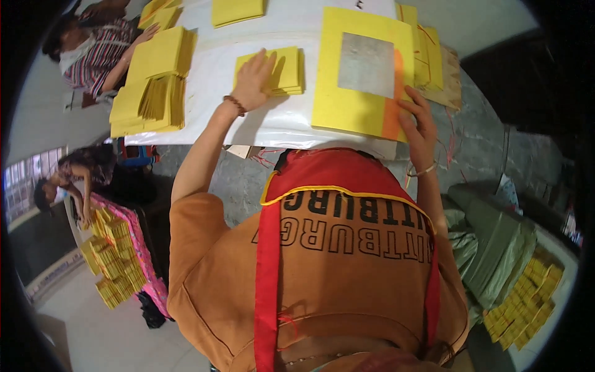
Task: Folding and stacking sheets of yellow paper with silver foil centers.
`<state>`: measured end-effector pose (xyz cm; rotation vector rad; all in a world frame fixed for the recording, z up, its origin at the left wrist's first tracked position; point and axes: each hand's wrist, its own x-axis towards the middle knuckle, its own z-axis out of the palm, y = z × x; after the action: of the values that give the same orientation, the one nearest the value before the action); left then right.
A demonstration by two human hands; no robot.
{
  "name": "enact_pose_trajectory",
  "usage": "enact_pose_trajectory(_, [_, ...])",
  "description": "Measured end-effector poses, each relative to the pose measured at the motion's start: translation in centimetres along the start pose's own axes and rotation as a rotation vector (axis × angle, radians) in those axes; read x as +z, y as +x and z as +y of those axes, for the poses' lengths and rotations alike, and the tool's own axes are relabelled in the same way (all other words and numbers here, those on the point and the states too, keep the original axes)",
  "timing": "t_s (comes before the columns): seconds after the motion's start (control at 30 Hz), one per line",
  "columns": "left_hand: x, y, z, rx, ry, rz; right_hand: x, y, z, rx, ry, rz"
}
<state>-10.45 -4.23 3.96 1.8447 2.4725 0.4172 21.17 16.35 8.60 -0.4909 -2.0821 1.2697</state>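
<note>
My left hand [253, 82] lies flat, fingers stretched out, on a small stack of folded yellow paper [286, 71] on the white-covered table. A brown bead bracelet circles that wrist. My right hand [420, 121] is at the right edge of a large yellow paper sheet [328, 93], its fingers loosely bent and apart, touching the edge. A silver square [367, 65] sits in the middle of this sheet, and an orange band [393, 118] runs along its right side. Whether more sheets lie under it I cannot tell.
Folded yellow stacks [155, 59] stand at the table's left side, by a person in a striped top [102, 56]. More yellow bundles [424, 56] lie at right on the white table [211, 74]. Another person [87, 170] is at a lower-left table with yellow bundles [118, 260]; others [524, 304] lie lower right.
</note>
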Motion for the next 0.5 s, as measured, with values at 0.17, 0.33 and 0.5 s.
enact_pose_trajectory(0.17, [-7.6,2.8,9.2,0.215,-0.295,0.182,0.5,0.1,0.1,0.014,0.037,0.034])
enact_pose_trajectory(0.33, [-7.5,2.9,15.5,0.558,-0.104,0.021,0.6,-0.1,0.0,0.024,0.047,0.067])
enact_pose_trajectory(0.5, [-7.5,3.4,15.6,0.6,-0.252,0.023,0.7,0.1,-0.4,0.024,0.051,0.071])
